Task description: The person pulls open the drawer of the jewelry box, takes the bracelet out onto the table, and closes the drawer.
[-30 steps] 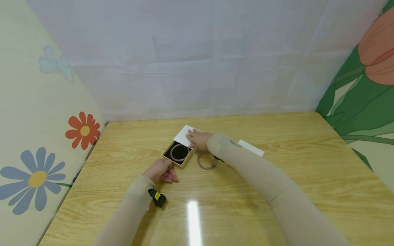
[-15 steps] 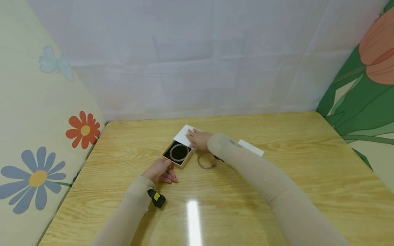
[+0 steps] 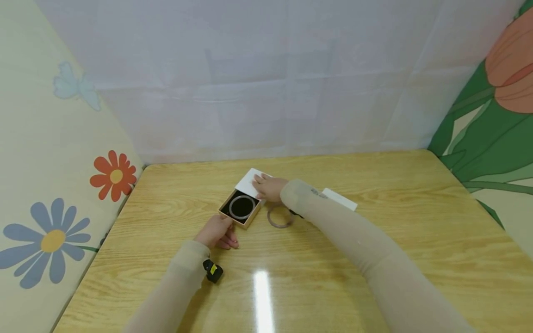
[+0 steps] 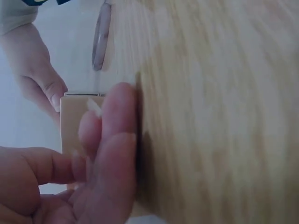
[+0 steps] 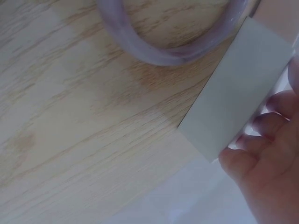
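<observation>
Lid (image 3: 248, 181) unmoved under right hand (image 3: 269, 188), fingers spread; left hand (image 3: 215, 232), fingers loose, touches box (image 4: 72, 123), barely shifted.

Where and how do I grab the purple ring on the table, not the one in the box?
Probably its near edge, coming from the person's side. The purple ring lies flat, and its open middle should let a finger go inside with the thumb outside. The right hand crowds its far edge, and the box sits to its left.
</observation>
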